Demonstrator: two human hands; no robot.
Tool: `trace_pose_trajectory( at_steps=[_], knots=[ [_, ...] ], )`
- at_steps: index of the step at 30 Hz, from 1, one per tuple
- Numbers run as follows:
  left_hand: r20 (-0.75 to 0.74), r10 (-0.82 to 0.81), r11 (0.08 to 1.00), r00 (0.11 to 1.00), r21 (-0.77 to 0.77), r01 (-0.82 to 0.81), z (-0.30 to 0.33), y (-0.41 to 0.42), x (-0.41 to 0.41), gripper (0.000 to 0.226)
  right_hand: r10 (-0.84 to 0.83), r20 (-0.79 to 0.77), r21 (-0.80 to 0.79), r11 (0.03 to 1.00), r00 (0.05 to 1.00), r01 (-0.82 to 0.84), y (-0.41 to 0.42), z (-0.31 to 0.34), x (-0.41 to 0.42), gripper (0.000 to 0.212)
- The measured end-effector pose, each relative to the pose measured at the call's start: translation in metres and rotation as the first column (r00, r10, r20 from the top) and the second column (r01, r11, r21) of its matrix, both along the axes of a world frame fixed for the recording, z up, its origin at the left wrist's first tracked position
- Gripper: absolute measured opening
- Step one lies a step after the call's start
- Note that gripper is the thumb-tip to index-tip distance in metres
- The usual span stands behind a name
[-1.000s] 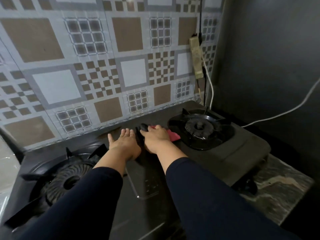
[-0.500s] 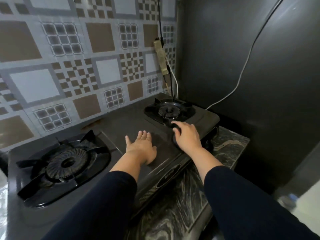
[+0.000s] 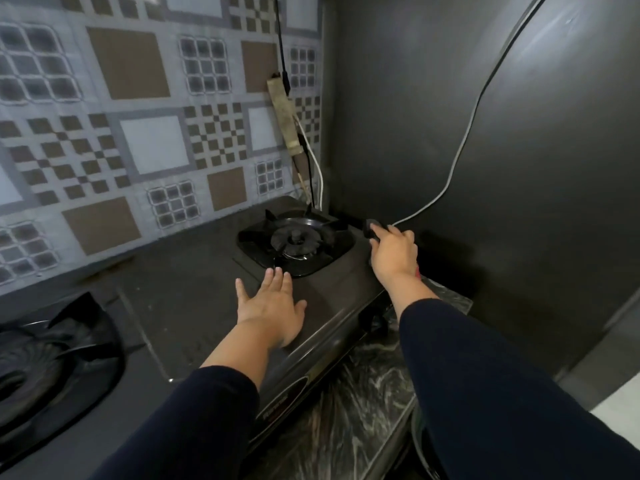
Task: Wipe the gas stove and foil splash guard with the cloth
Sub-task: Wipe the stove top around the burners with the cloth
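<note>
The black two-burner gas stove (image 3: pixel 194 282) fills the lower left. My left hand (image 3: pixel 272 303) lies flat, fingers apart, on the stove top in front of the right burner (image 3: pixel 294 241). My right hand (image 3: pixel 393 252) presses down at the stove's right edge on a cloth; only a dark bit by the fingertips (image 3: pixel 371 226) and a red sliver under the wrist show. The patterned foil splash guard (image 3: pixel 145 133) covers the wall behind the stove. The left burner (image 3: pixel 45 362) is at the lower left.
A dark panel (image 3: pixel 485 133) rises right of the stove, with a white cable (image 3: pixel 464 143) running down it to the stove's corner. A power strip (image 3: pixel 285 119) with cords hangs on the foil. A marbled countertop (image 3: pixel 353 410) lies under the stove's front.
My right hand slid with the cloth from the stove's middle, past the front of the right burner, to its far right edge. My left hand shifted right along the top. The camera turned right.
</note>
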State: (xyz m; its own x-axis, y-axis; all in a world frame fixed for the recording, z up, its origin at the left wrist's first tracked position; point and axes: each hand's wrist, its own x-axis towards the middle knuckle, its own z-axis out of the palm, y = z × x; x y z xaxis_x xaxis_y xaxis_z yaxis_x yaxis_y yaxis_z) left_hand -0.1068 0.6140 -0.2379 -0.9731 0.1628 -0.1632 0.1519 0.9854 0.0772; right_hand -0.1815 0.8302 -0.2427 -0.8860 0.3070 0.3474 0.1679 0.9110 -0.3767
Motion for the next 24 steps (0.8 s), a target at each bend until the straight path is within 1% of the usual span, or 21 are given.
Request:
trace_pose_trajectory(
  at_steps=[1, 3, 4, 5, 8, 11, 15, 20, 24],
  knots=[
    [-0.011, 0.007, 1.000, 1.000, -0.004, -0.007, -0.002, 0.003, -0.004, 0.064, 0.032, 0.056, 0.036, 0.999, 0.998, -0.034, 0.005, -0.002, -0.011, 0.040],
    [-0.022, 0.018, 1.000, 1.000, -0.005, -0.018, -0.006, 0.008, -0.013, 0.064, 0.111, 0.226, 0.116, 0.983, 0.968, -0.140, 0.011, -0.009, -0.028, 0.044],
    [-0.026, 0.025, 1.000, 0.999, -0.003, -0.025, -0.007, 0.010, -0.016, 0.064, 0.139, 0.284, 0.129, 0.975, 0.949, -0.182, 0.013, -0.013, -0.034, 0.046],
    [-0.031, 0.034, 0.999, 0.999, 0.000, -0.034, -0.009, 0.011, -0.018, 0.064, 0.153, 0.305, 0.131, 0.971, 0.940, -0.200, 0.015, -0.017, -0.039, 0.048],
    [-0.037, 0.052, 0.999, 0.998, 0.017, -0.052, -0.013, 0.010, -0.020, 0.064, 0.133, 0.275, 0.119, 0.978, 0.952, -0.171, 0.021, -0.025, -0.041, 0.049],
    [-0.040, 0.050, 0.998, 0.998, 0.038, -0.048, -0.012, 0.005, -0.016, 0.063, 0.109, 0.252, 0.140, 0.979, 0.962, -0.147, 0.015, -0.029, -0.035, 0.048],
    [-0.048, 0.041, 0.998, 0.998, 0.051, -0.038, -0.003, -0.005, -0.009, 0.062, 0.113, 0.259, 0.124, 0.981, 0.959, -0.149, 0.004, -0.029, -0.014, 0.047],
    [-0.032, 0.053, 0.997, 0.998, 0.054, -0.052, 0.004, -0.020, 0.007, 0.062, 0.190, 0.210, 0.104, 0.971, 0.959, -0.215, -0.036, -0.029, 0.033, 0.043],
    [-0.036, 0.068, 0.996, 0.997, 0.057, -0.066, 0.012, -0.040, 0.028, 0.063, 0.291, 0.132, 0.025, 0.955, 0.947, -0.297, -0.085, -0.024, 0.078, 0.037]
  ],
)
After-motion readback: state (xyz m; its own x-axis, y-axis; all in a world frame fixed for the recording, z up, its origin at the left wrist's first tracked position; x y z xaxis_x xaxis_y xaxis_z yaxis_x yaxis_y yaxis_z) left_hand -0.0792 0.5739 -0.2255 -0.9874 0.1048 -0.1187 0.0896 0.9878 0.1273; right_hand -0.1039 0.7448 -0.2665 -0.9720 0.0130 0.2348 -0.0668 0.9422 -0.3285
